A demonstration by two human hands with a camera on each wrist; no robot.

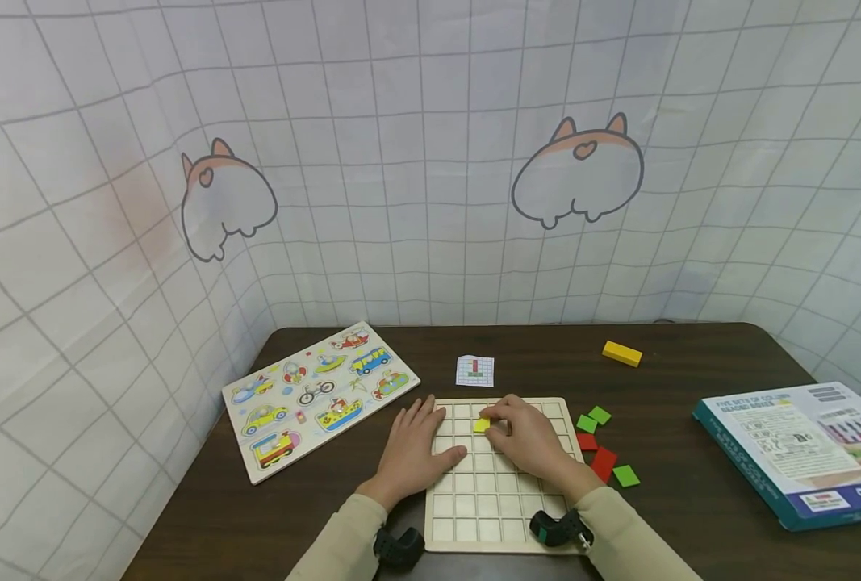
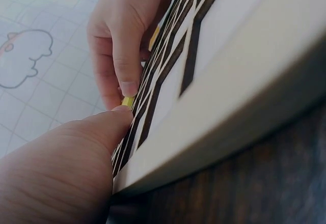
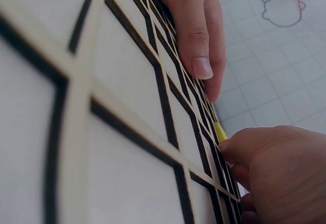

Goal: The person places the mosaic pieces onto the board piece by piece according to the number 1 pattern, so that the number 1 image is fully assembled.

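Observation:
A wooden grid board (image 1: 484, 484) lies flat on the table in front of the person. Over its upper part, the right hand (image 1: 535, 444) pinches a small yellow square tile (image 1: 481, 424) between thumb and fingers. The tile is at a cell near the top, left of the board's middle; whether it is fully seated I cannot tell. Resting on the board's left edge is the left hand (image 1: 417, 448), fingers extended and thumb reaching over the cells. In the right wrist view the yellow tile (image 3: 219, 131) shows at the right thumb's tip.
Green tiles (image 1: 626, 476) and red tiles (image 1: 603, 464) lie right of the board. Behind it is a small pattern card (image 1: 475, 372). A vehicle picture board (image 1: 314, 395) sits left, a yellow block (image 1: 622, 353) back right, and a box (image 1: 800, 452) far right.

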